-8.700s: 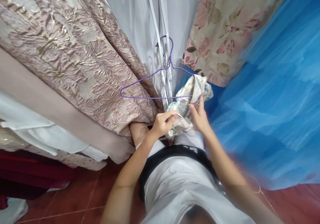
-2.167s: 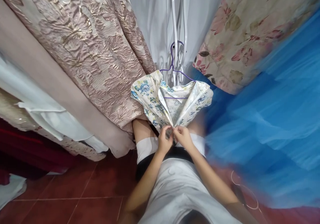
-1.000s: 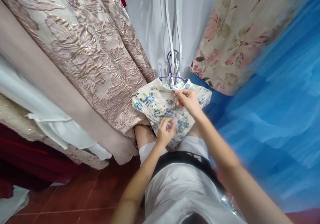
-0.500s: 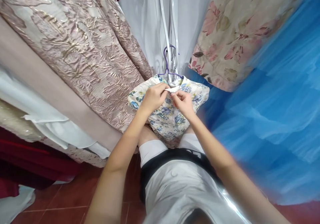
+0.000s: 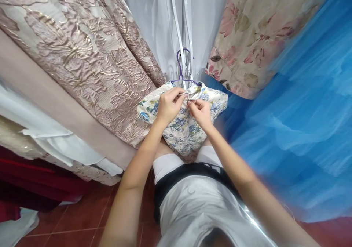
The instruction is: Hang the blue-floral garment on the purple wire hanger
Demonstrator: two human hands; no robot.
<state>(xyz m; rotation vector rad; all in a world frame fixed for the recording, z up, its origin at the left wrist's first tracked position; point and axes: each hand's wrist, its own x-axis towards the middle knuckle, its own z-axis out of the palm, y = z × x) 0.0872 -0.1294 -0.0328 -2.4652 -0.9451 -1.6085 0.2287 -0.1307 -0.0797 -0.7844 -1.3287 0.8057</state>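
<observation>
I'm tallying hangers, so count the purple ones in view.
1 purple hanger: its hook shows above the collar of the floral blouse, where the left hand and right hand pinch the cloth. Others may be hidden behind the hanging clothes.

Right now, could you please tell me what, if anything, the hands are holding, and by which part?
The floral top: the left hand and the right hand both pinch it near the middle of its neckline.

Matt cloth blouse, smooth hanger, rough brocade with metallic sheen, glossy strips
</observation>
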